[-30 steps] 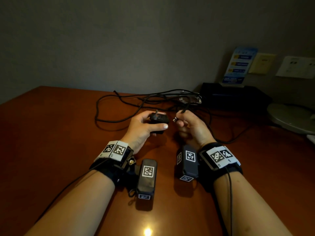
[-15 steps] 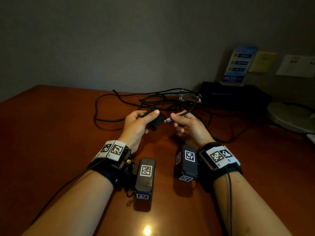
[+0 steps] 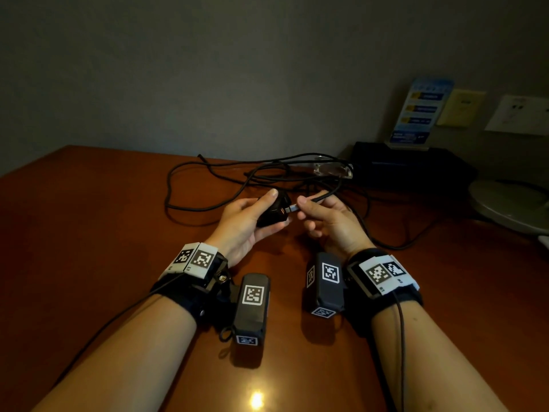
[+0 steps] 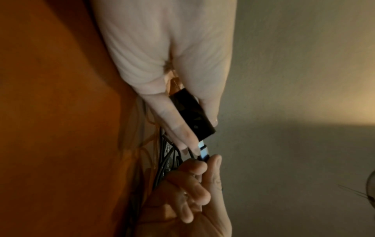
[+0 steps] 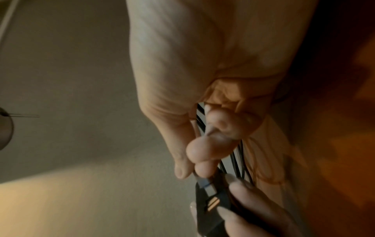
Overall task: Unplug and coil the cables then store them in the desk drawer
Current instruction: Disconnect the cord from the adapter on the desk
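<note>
My left hand (image 3: 276, 209) grips a small black charger adapter (image 3: 271, 214) above the brown desk (image 3: 89, 233), thumb on top and fingers beneath. My right hand (image 3: 301, 207) pinches the connector (image 3: 292, 208) of a black cable (image 3: 329, 193) between thumb and forefinger. The connector's metal tip meets the adapter's right face, and part of the metal still shows. The left wrist view shows the silver connector (image 4: 202, 149) at the adapter's (image 4: 192, 115) end. Orange ports on the adapter (image 5: 212, 202) show in the right wrist view. More black cables (image 3: 225, 173) lie tangled behind the hands.
A black box (image 3: 410, 165) stands at the back right with a blue leaflet stand (image 3: 421, 111) on it. A white wall socket (image 3: 520, 114) is on the wall further right. A grey round base (image 3: 511, 203) sits at the desk's right edge. A clear object (image 3: 332, 171) lies among the cables.
My left hand has turned the adapter from prongs-up to lying sideways. My right hand has brought the cable's connector from a small gap up against the adapter's face.
</note>
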